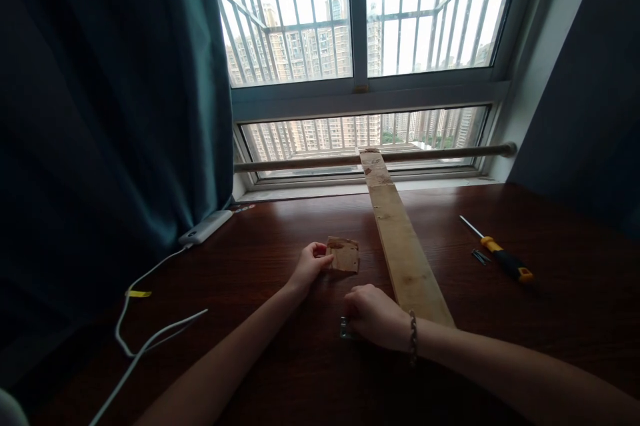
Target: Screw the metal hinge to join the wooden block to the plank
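Observation:
Between the thumb and fingers of my left hand (309, 267) is a small square brown piece (344, 257), with a darker, torn-looking upper edge; I cannot tell if it is wood or cardboard. My right hand (373, 313), wearing a chain bracelet (413, 338) at the wrist, is closed on a small shiny metal piece (344, 328) low over the table. Most of that piece is hidden by the fingers. Beside the right hand lies a long wooden board (411, 249), its far end resting on the rail (445, 154) before the window.
To the right on the dark wooden table (280, 219) lie a yellow-and-black screwdriver (500, 253) and several screws or nails (481, 257). At the left are a white power strip (206, 227), its cable (131, 356), a yellow strip (139, 294) and a blue curtain (195, 79).

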Tool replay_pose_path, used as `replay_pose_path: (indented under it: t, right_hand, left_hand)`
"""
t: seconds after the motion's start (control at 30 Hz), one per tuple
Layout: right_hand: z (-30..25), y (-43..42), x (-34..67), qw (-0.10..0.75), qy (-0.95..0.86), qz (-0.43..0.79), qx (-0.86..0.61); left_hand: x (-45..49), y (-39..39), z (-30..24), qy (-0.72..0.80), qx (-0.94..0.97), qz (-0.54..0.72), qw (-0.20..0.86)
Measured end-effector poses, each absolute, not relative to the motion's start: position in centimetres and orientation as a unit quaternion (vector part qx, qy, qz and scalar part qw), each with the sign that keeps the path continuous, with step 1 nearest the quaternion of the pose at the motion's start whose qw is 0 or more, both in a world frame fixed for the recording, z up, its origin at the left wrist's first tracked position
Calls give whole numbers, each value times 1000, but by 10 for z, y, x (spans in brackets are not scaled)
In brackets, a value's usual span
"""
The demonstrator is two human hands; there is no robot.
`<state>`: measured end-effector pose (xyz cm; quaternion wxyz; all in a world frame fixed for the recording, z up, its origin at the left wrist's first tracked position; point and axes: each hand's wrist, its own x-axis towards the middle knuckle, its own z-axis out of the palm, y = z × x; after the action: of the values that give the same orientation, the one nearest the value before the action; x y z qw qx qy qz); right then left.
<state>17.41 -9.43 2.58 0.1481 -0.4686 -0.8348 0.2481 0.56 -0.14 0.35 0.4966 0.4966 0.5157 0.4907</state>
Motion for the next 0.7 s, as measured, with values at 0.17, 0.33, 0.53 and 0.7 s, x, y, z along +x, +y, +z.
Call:
replay_pose_path:
  t: [0.17, 0.33, 0.53, 0.7]
  right_hand:
    - [27, -92, 176, 196, -810, 261, -487]
    - [26, -79, 176, 305, -728, 367, -492]
    - [41, -56, 189, 466, -501, 579, -444]
    - [48, -43, 203, 527, -425, 586, -445]
  left_hand:
    - [6, -2, 3, 511, 480, 506, 503]
    - [9, -8, 7, 484, 432, 516, 559]
    - [14, -16, 15, 422, 367, 545, 624]
    - [17, -20, 20, 361, 378, 561, 642]
